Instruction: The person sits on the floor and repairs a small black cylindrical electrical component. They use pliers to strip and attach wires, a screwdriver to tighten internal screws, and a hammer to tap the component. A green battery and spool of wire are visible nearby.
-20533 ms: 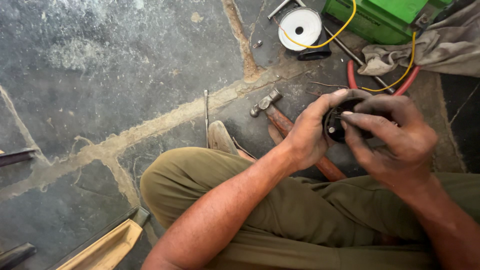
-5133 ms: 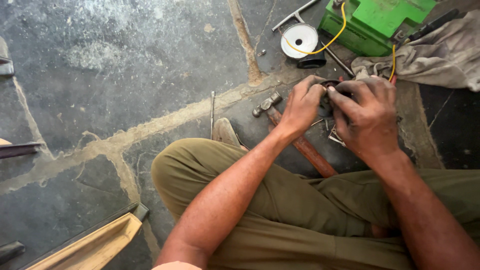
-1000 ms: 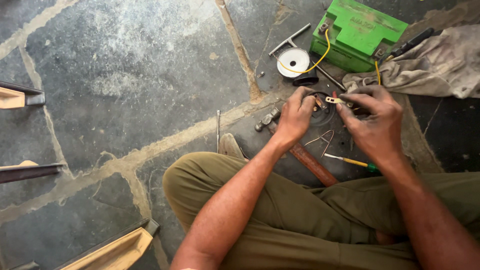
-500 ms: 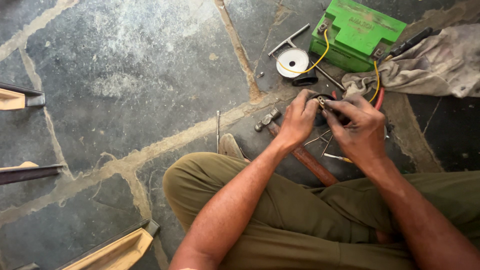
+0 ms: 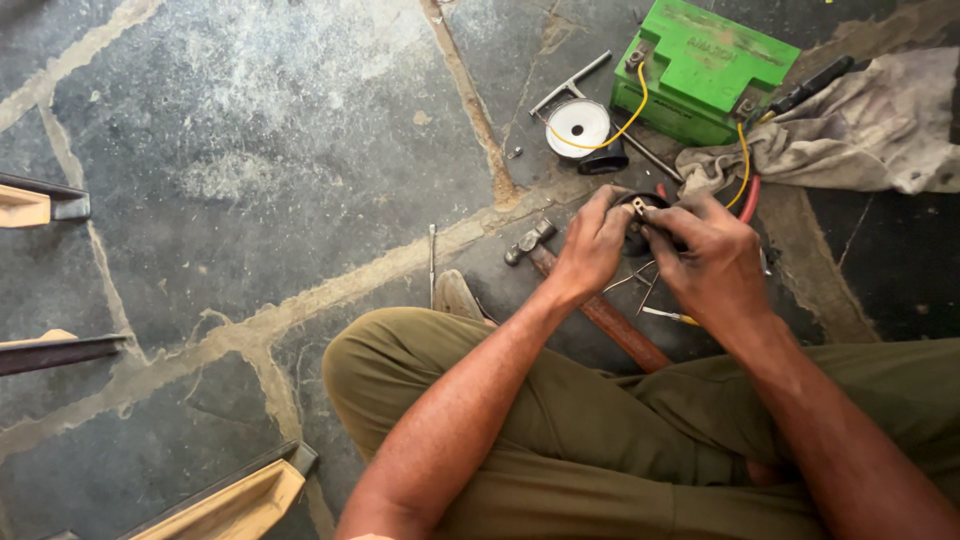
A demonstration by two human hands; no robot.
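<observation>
Grip: both hands close on a small round black part with a brass-coloured terminal (image 5: pixel 640 215), held just above the stone floor in front of the crossed legs.
Left hand (image 5: pixel 592 250): fingers curled over the part's left side, thumb and forefinger pinched at its top edge, wrist bent down, forearm running back across the left knee.
Right hand (image 5: pixel 712 262): clenched round the part's right side, knuckles up, fingertips meeting those of the left hand; much of the part is hidden beneath it.
Legs: folded olive-green trousers (image 5: pixel 600 430) fill the lower frame.
Just below the hands: a hammer with a reddish-brown wooden handle (image 5: pixel 600 312) lies on the floor, head to the upper left; a thin yellow-handled tool (image 5: pixel 672 316) lies beside it.
Beyond the hands: a bright green box-shaped battery (image 5: pixel 705 72) with yellow wires (image 5: pixel 628 118) from its terminals; a white round disc (image 5: pixel 577 126) just left of it; a dirty grey cloth (image 5: pixel 860 135) to the right.
Floor: dark grey stone slabs with pale mortar joints (image 5: pixel 260 180).
</observation>
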